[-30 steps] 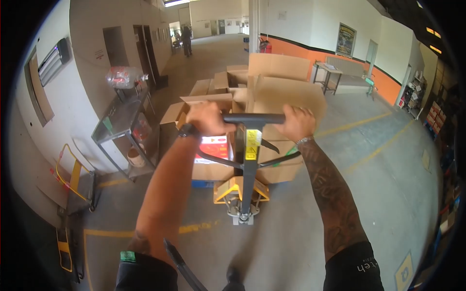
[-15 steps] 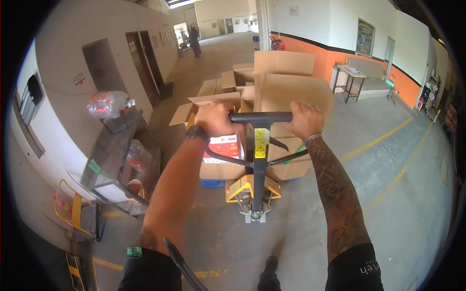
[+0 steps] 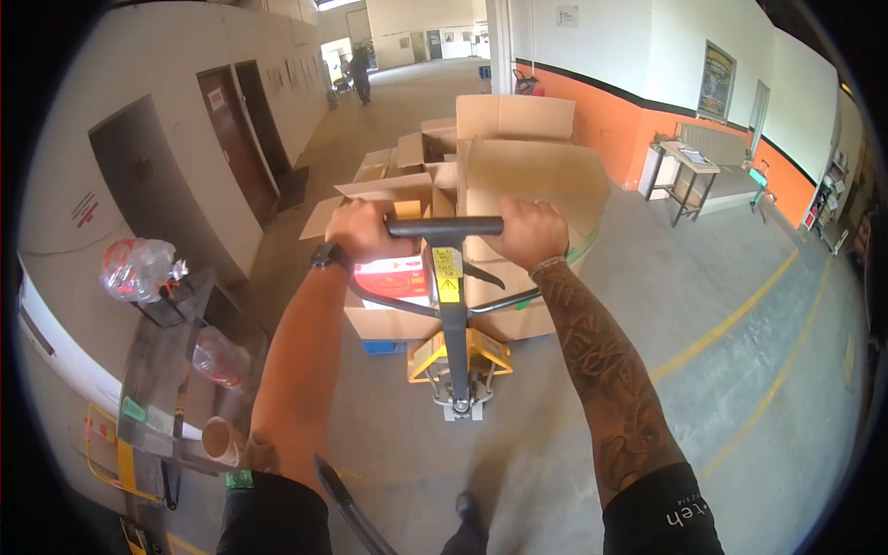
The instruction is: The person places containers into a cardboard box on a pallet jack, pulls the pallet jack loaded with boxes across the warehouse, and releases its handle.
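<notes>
My left hand [image 3: 363, 229] is wrapped round the left end of the black handle [image 3: 444, 227] of a yellow pallet jack [image 3: 427, 357]. Round the handle's right end, my right hand [image 3: 530, 234] is closed too. Yellow warning labels and a black lever sit on the handle's shaft. Beyond it, open cardboard boxes [image 3: 532, 176] stand on a pallet, of which a blue corner [image 3: 384, 347] shows. A red and white carton [image 3: 393, 280] is in the box nearest my left hand. The jack's forks are hidden under the load.
Along the left wall stands a metal rack [image 3: 166, 370] with plastic-wrapped bundles [image 3: 143, 269]. A small table [image 3: 684, 171] is by the orange wall at right. A person [image 3: 360, 74] is far down the hall. Yellow lines [image 3: 731, 319] mark the floor.
I have moved forward with the pallet jack and its load. The rack at left has come closer and slid toward the left edge. Both hands keep their hold on the handle.
</notes>
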`<state>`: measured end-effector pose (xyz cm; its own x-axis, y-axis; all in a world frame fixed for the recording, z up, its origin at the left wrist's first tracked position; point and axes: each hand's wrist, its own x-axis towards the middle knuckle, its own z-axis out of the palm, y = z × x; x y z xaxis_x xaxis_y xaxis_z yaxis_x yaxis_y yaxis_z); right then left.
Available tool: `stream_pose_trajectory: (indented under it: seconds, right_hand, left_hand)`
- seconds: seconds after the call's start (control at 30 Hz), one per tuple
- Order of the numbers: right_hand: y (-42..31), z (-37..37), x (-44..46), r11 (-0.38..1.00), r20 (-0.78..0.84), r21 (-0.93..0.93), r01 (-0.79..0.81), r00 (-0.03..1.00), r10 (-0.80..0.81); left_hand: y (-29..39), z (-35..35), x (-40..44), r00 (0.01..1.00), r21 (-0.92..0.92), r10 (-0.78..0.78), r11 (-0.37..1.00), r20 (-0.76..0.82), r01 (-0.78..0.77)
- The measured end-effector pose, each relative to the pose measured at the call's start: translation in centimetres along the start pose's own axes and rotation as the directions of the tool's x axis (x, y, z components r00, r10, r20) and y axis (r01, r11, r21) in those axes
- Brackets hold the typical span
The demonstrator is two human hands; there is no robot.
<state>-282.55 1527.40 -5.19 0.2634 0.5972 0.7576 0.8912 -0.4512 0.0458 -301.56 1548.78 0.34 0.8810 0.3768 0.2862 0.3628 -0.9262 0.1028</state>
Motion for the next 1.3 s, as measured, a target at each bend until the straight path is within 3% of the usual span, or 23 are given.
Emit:
stream_pose_trajectory:
  seconds: [0.07,0.2,0.33,0.53,0.6,0.73,0.8,0.9,1.07,1.2,1.3]
  right_hand:
    - [1.9,3.3,3.1,0.998,-0.082,0.041,0.038,0.996,-0.034]
    - [6.4,8.9,6.7,0.999,-0.125,-0.003,0.041,0.991,-0.041]
    - [10.4,14.1,8.8,1.0,-0.057,0.01,0.02,0.998,-0.019]
    - [12.8,20.2,13.5,0.999,-0.095,0.013,0.032,0.995,-0.031]
    - [13.4,22.6,15.9,0.999,-0.104,0.013,0.029,0.994,-0.028]
    - [14.5,30.5,21.3,1.0,-0.062,-0.022,0.019,0.998,-0.02]
    - [16.1,35.0,23.8,0.999,-0.107,-0.033,0.035,0.994,-0.038]
    - [19.0,40.6,25.3,0.999,-0.108,-0.013,0.031,0.994,-0.032]
    - [22.7,47.7,30.1,0.998,-0.098,-0.028,0.056,0.993,-0.059]
    - [26.1,51.9,34.9,0.999,-0.09,-0.04,0.027,0.995,-0.03]
    - [28.8,54.2,38.9,1.0,-0.032,-0.031,-0.006,0.999,0.005]
  left_hand:
    - [-0.9,0.5,4.4,0.984,-0.071,-0.136,0.987,0.114,0.145]
    - [-3.3,4.0,11.9,1.0,-0.067,-0.02,0.998,0.021,0.021]
    - [-3.6,6.2,17.6,0.993,-0.029,-0.048,0.998,0.105,0.051]
    - [-6.5,8.2,24.2,0.99,-0.042,-0.069,0.996,0.121,0.075]
    - [-8.1,9.2,26.7,0.998,-0.055,-0.064,0.996,0.006,0.065]
    - [-13.6,11.8,35.0,0.994,-0.045,-0.102,0.994,0.042,0.104]
    - [-15.8,14.3,39.3,0.998,-0.032,-0.05,0.998,-0.031,0.049]
    - [-16.5,16.8,44.3,0.985,-0.012,-0.117,0.993,0.129,0.119]
    - [-19.8,20.8,52.8,0.982,-0.001,-0.137,0.99,0.132,0.138]
    - [-21.6,21.8,59.3,0.995,-0.017,-0.101,0.995,0.012,0.101]
    - [-21.7,20.8,64.1,0.983,0.041,-0.138,0.99,0.124,0.134]
